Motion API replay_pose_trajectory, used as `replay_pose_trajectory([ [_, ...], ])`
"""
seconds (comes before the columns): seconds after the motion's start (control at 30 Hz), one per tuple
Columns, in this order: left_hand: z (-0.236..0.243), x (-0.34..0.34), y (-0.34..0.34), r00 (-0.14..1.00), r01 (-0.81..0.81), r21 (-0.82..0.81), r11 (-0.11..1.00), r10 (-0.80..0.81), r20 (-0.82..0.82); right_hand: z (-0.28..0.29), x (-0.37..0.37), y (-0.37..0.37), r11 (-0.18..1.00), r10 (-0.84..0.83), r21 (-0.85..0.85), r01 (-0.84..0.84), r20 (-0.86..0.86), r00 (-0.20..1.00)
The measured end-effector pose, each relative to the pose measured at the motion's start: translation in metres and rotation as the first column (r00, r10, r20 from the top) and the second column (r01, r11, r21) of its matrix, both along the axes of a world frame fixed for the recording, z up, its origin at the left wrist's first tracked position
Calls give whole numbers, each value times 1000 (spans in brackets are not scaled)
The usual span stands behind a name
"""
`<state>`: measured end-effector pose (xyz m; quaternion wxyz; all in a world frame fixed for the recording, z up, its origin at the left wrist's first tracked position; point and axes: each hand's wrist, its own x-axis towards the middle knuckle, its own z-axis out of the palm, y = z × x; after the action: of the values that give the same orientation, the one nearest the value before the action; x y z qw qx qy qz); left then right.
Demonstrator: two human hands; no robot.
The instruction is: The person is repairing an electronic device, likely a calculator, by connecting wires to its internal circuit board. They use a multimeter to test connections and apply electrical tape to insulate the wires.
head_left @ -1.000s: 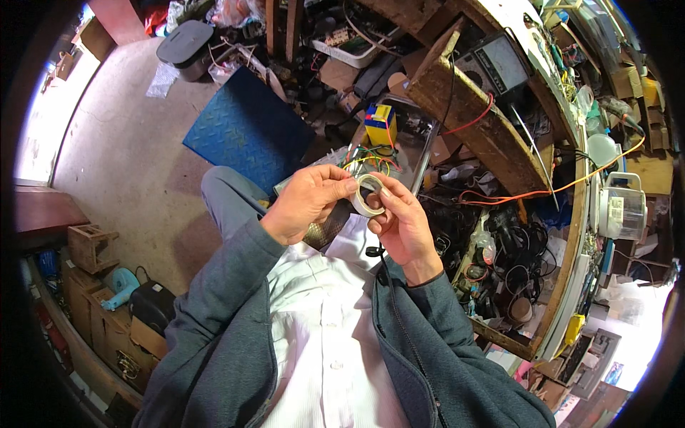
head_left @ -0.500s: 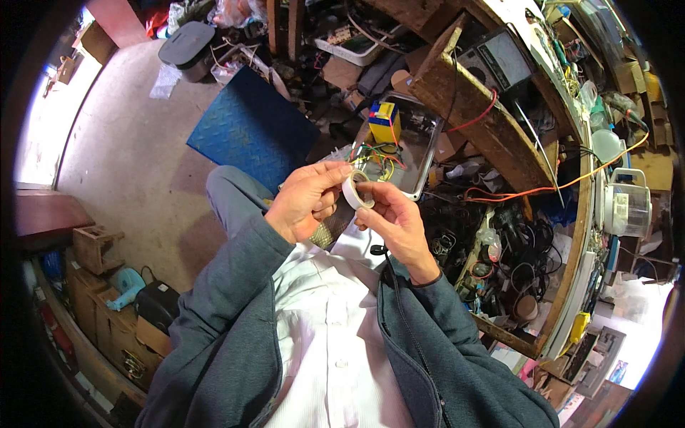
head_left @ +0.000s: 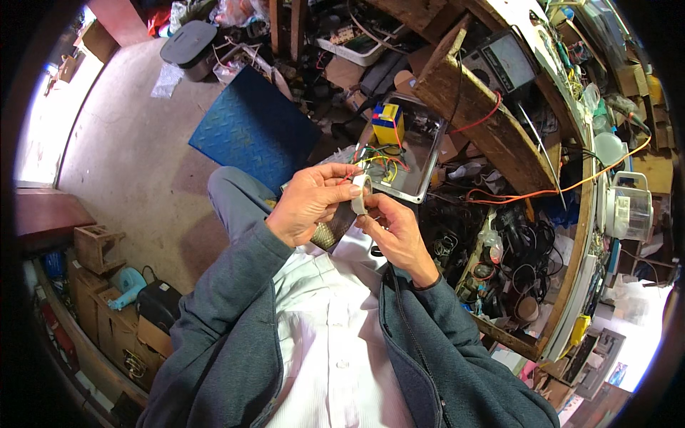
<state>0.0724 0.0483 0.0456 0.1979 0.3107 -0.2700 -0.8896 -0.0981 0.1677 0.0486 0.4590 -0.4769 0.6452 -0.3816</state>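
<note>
Just short of the metal tray's (head_left: 429, 175) near edge, my left hand (head_left: 303, 210) and right hand (head_left: 399, 232) pinch a whitish tape roll (head_left: 358, 202) (hole turned rightward). Inside that edge, coloured wires (head_left: 389, 168) sprawl; beyond, toward the left edge, stands a yellow-and-blue battery (head_left: 388, 127). Past the far edge sits a white tub (head_left: 349, 55).
</note>
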Motion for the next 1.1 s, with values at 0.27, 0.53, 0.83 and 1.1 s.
replay_pose_trajectory([
  [0.27,-11,3,-1,1000,-12,7,1000,12,-3,6,4,-3,989,23,-142,-35,-89,996],
  [0.53,7,4,0,997,-43,52,998,40,61,-4,0,3,999,-31,46,21,242,970],
  [0.83,-8,6,-2,996,-13,-23,1000,16,93,1,-2,5,998,-51,54,26,528,848],
  [1.1,-8,3,2,990,-5,-75,997,16,142,11,-1,5,976,-214,170,133,693,688],
])
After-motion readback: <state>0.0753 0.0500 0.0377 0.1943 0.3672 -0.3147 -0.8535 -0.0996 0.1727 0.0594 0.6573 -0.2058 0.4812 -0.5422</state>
